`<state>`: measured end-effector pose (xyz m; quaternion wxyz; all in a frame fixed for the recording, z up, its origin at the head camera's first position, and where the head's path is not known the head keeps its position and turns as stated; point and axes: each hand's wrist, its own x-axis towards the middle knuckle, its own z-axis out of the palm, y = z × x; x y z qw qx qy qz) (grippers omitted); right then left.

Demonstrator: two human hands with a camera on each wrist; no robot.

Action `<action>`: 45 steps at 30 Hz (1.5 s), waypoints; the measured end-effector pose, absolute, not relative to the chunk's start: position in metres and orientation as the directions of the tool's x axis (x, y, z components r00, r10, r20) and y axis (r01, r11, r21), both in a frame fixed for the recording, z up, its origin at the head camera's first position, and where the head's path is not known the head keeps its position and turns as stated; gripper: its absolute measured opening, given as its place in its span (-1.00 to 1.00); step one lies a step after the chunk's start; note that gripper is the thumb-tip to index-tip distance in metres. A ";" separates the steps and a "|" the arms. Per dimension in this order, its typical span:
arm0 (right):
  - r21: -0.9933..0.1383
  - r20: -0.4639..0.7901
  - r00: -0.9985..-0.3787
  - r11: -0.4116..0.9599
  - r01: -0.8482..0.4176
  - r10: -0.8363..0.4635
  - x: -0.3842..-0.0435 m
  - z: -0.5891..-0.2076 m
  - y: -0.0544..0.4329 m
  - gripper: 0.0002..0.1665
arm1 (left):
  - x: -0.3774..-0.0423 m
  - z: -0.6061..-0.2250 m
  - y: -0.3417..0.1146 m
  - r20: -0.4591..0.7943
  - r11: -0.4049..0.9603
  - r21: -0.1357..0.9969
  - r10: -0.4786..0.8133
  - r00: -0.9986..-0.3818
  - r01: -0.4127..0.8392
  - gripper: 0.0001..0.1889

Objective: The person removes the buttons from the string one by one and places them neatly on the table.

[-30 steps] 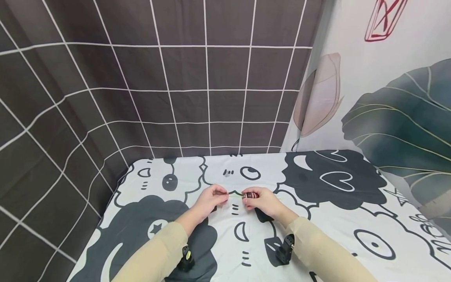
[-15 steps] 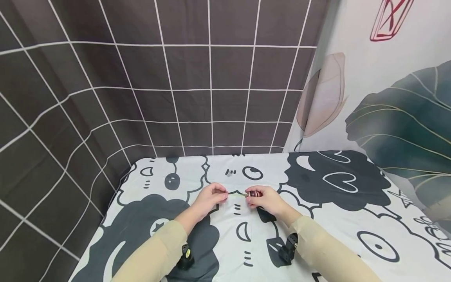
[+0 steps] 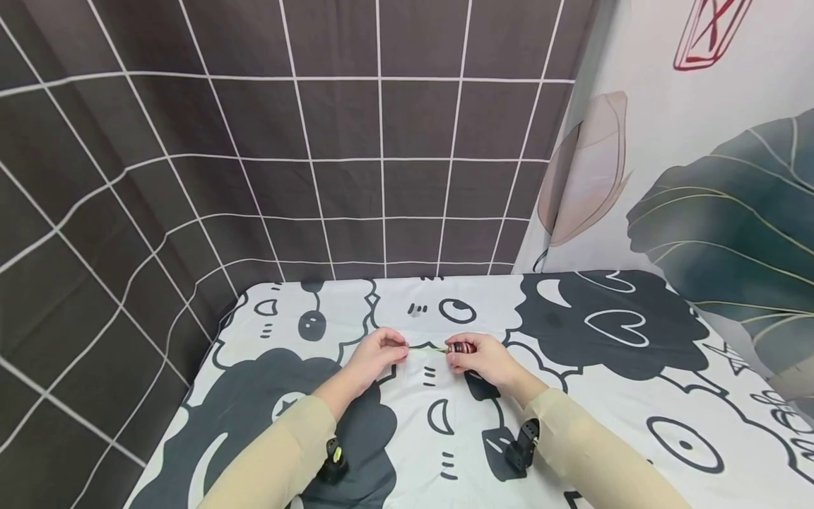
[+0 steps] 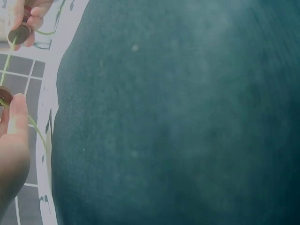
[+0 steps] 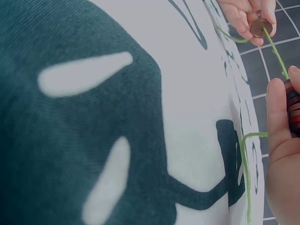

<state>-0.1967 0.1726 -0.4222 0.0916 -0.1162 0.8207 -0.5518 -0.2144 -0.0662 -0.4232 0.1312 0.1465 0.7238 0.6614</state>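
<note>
Hands: slightly farther apart than one second ago, with a longer span of thin green cord point(image 5: 275, 54) between them.
Left hand point(image 3: 374, 358): thumb and fingertips pinch a flat, round brown button point(image 5: 257, 30), the cord running through it.
Right hand point(image 3: 486, 362): thumb and fingers grip a row of stacked discs point(image 5: 294, 110), banded red and dark; a slack cord tail curves down beside it.
Cloth point(image 3: 410, 445): finely ribbed weave, white with dark scalloped shapes, beneath both hands.
</note>
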 end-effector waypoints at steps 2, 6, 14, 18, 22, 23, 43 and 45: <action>-0.924 -0.023 -0.956 0.371 -0.091 -0.291 -0.193 -0.416 0.171 -0.55 | -0.215 -0.424 -0.066 0.003 0.084 0.996 0.384 -0.923 0.038 -0.78; -0.931 -0.027 -0.957 0.356 -0.080 -0.288 -0.190 -0.412 0.171 -0.55 | -0.216 -0.425 -0.067 0.003 0.092 0.995 0.382 -0.924 0.041 -0.75; -0.934 -0.004 -0.954 0.342 -0.104 -0.300 -0.193 -0.414 0.172 -0.56 | -0.217 -0.427 -0.073 -0.013 0.084 0.996 0.346 -0.938 0.017 -0.71; -0.925 -0.012 -0.957 0.368 -0.099 -0.288 -0.192 -0.413 0.172 -0.55 | -0.219 -0.429 -0.076 -0.027 0.080 0.997 0.339 -0.940 0.001 -0.73; -0.920 -0.010 -0.959 0.379 -0.102 -0.283 -0.192 -0.412 0.174 -0.55 | -0.220 -0.431 -0.079 -0.030 0.091 0.996 0.329 -0.944 0.000 -0.75; -0.921 -0.007 -0.958 0.375 -0.105 -0.285 -0.193 -0.413 0.174 -0.55 | -0.220 -0.431 -0.080 -0.030 0.095 0.995 0.322 -0.946 0.000 -0.76; -0.934 -0.004 -0.965 0.346 -0.090 -0.262 -0.194 -0.419 0.173 -0.56 | -0.227 -0.433 -0.091 -0.032 0.155 0.988 0.286 -0.958 0.014 -0.74; -0.930 -0.003 -0.965 0.354 -0.093 -0.262 -0.194 -0.419 0.174 -0.56 | -0.232 -0.440 -0.094 -0.025 0.169 0.985 0.270 -0.963 0.022 -0.75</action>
